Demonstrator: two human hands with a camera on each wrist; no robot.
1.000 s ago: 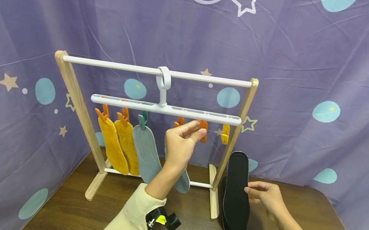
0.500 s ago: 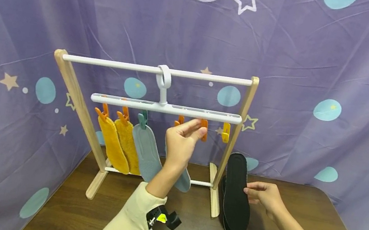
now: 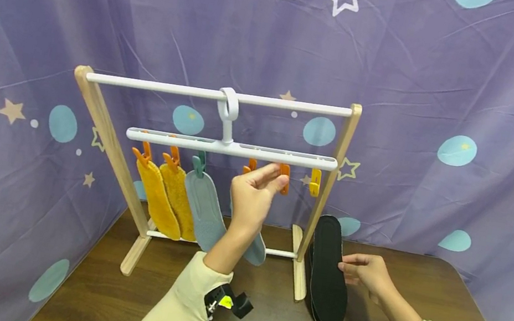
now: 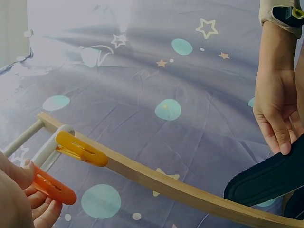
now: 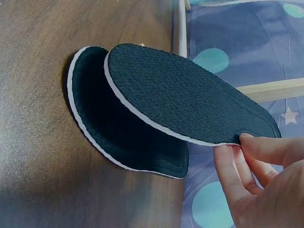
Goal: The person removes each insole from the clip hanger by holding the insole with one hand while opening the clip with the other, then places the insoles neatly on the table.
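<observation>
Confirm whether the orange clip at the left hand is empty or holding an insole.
Empty: the left wrist view shows nothing hanging from the orange clip, which the left hand pinches.

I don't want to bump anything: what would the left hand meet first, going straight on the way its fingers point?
Past the orange clip it pinches, the left hand would probably meet the yellow clip, next along the white hanger bar; depth is unclear.

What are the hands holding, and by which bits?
The right hand pinches a black, foot-shaped insole by one long edge. The left hand pinches an orange plastic clip; exact spot unclear.
</observation>
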